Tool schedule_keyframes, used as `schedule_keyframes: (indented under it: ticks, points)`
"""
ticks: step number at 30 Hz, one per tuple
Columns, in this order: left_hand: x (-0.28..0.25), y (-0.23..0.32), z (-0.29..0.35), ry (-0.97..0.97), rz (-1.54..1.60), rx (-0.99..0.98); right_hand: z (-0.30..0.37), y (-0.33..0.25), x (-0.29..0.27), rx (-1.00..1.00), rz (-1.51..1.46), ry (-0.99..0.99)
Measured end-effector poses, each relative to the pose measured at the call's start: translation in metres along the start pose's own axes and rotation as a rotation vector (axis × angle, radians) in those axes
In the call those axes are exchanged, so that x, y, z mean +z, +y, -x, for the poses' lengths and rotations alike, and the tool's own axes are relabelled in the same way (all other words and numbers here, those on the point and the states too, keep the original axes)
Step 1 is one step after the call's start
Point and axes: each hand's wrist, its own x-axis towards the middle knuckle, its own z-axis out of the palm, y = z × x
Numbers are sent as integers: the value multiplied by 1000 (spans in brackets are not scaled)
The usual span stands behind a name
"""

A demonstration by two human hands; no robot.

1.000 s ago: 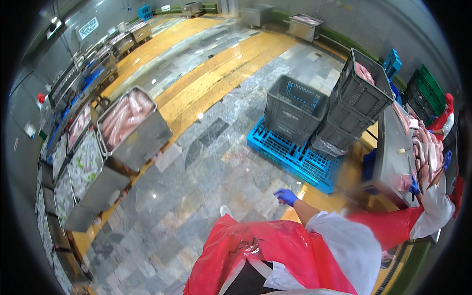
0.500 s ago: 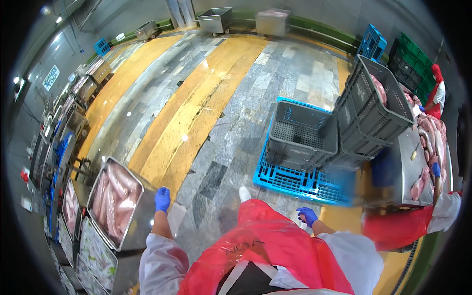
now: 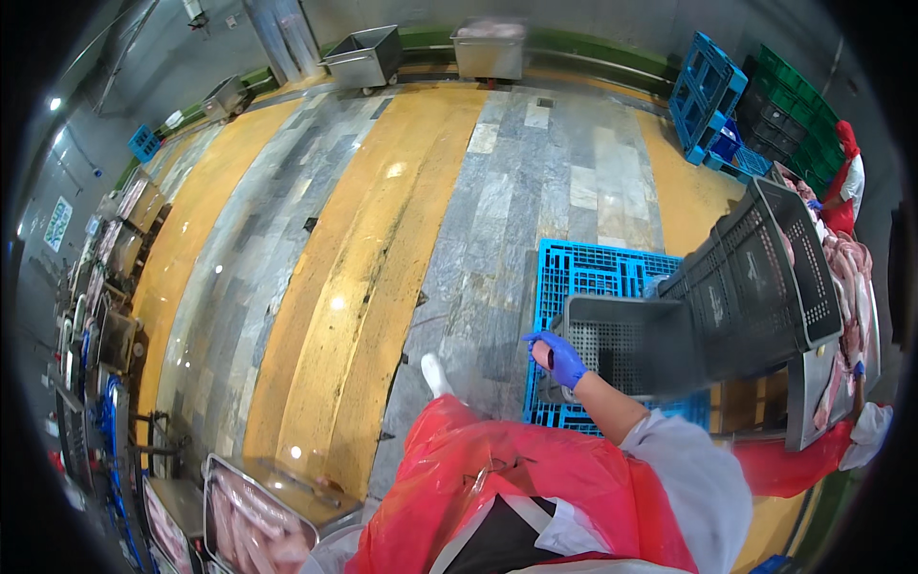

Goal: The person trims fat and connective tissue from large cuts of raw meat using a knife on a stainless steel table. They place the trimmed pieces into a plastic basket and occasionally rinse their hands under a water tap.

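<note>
My right hand (image 3: 559, 360), in a blue glove, is raised over the left rim of a low grey plastic crate (image 3: 585, 311) in this view. Its fingers curl inward; a small pinkish patch shows between them, and whether it is meat or bare skin I cannot make out. The low crate stands on a blue plastic pallet (image 3: 598, 258). Only a bit of white sleeve (image 3: 330, 552) shows at the lower left; my left hand is out of the picture. Close to that sleeve stands a steel bin (image 3: 308, 524) with long pale-pink meat pieces (image 3: 253, 531).
Taller stacked grey crates (image 3: 736, 287) rise on the right, beside a steel table (image 3: 808, 402) with meat and co-workers in red aprons. Blue pallets (image 3: 703, 91) and green crates (image 3: 798, 100) stand behind. Steel carts (image 3: 363, 59) line the far wall. The tiled floor looks wet.
My right hand has risen forward and left to the low crate. My left hand has dropped out of view. The view has shifted, bringing the steel bin to the lower edge.
</note>
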Motion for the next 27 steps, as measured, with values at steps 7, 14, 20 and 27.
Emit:
schedule_keyframes:
  ticks: [7, 14, 20, 27]
  points:
    - [-264, 139, -180, 40, -231, 85, -163, -69, 34, -31, 61, 197]
    - [-510, 644, -216, 68, 177, 970, -295, -222, 42, -452, 233, 250]
    - [-537, 966, -142, -1044, 787, 800, -424, -417, 50, -986, 1021, 477]
    - [-589, 1186, -190, -936, 1261, 742, -567, -595, -45, -820, 1535, 383]
